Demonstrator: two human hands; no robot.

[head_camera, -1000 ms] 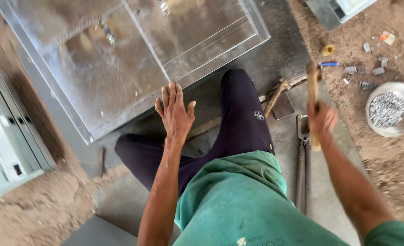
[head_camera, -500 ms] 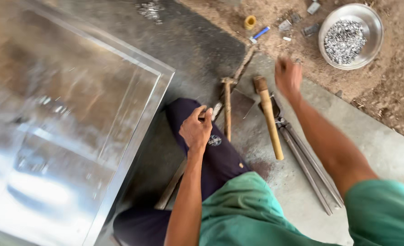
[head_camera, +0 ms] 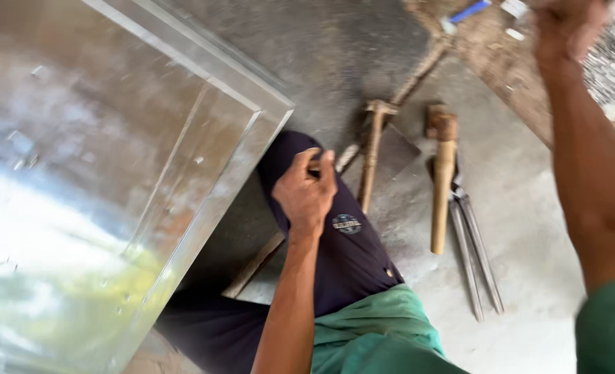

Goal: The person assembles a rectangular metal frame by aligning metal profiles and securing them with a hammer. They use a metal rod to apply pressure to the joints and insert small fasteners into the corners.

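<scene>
- Curled on the knee, the left hand [head_camera: 306, 194] rests with its fingers bent inward; something thin may sit between them, but blur hides it, so I cannot tell whether it holds anything.
- That knee is covered by dark trousers [head_camera: 349, 256], and a green shirt [head_camera: 383, 339] fills the lower edge of the view.
- Up at the top right corner, the right hand [head_camera: 564, 31] is stretched far out and blurred; its fingers look bunched, yet whether they hold something cannot be told.
- Just beside the right hand lies a heap of small grey metal pieces [head_camera: 612, 55], cut off by the picture's edge.
- On the concrete floor [head_camera: 529, 208] between the two arms lies a wooden-handled hammer [head_camera: 443, 180], touched by neither hand.
- Metal shears [head_camera: 470, 249] lie right against the hammer's handle, their long arms pointing toward the person.
- A second tool with a thin wooden handle [head_camera: 371, 159] lies just right of the left hand.
- A big shiny sheet-metal box [head_camera: 113, 173] fills the left half of the view, its corner near the knee.
</scene>
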